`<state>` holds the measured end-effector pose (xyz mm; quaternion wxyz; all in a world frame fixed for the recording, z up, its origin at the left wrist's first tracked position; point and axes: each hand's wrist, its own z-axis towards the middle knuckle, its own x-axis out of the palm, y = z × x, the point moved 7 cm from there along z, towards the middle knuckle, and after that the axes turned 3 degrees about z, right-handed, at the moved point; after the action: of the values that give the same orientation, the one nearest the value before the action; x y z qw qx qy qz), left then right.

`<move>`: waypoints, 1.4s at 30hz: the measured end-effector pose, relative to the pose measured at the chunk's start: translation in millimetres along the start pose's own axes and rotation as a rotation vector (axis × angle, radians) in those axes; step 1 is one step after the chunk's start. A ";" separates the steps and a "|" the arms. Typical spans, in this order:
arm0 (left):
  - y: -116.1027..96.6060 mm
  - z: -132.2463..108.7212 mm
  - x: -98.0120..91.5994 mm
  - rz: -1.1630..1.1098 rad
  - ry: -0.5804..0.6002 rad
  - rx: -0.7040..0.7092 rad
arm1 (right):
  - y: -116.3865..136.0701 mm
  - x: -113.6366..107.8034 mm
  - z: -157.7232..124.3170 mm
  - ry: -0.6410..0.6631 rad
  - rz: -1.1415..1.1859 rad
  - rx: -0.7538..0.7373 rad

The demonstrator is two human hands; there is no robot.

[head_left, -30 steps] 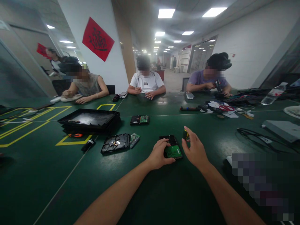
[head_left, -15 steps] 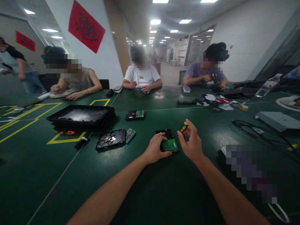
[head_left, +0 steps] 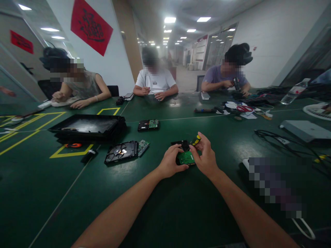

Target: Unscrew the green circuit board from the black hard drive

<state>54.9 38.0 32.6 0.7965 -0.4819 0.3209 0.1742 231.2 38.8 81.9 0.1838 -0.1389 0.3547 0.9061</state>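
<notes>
A hard drive with a green circuit board (head_left: 185, 157) lies on the dark green table (head_left: 144, 203) in front of me. My left hand (head_left: 171, 162) grips its left side, thumb at the near edge and fingers over the top. Pinched in my right hand (head_left: 204, 155) is a small yellow and black screwdriver (head_left: 196, 140), held above the drive's right part. Its tip is too small to make out. To the left are an opened black drive (head_left: 121, 152) and a loose circuit board (head_left: 143, 147); another drive (head_left: 148, 125) lies farther back.
Stacked black trays (head_left: 89, 127) stand at the left, near an orange tool (head_left: 73, 145). At the right are a grey box (head_left: 303, 131), black cables (head_left: 275, 139) and a bottle (head_left: 294, 92). Three people sit across the table.
My right hand has moved left with the screwdriver, from beside the drive to over its right part. My left hand keeps its hold. The camera view has shifted slightly.
</notes>
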 end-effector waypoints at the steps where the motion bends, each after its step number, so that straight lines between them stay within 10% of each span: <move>1: -0.1 0.0 0.0 -0.001 0.002 0.001 | 1.1 -0.1 0.2 -0.003 -0.006 -0.007; 42: 3.9 0.4 3.0 0.037 0.008 0.010 | 2.8 -0.9 0.5 0.031 -0.035 -0.002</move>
<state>55.0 40.0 28.1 0.7943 -0.4725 0.3338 0.1855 230.7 37.1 84.2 0.1939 -0.1591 0.3543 0.9009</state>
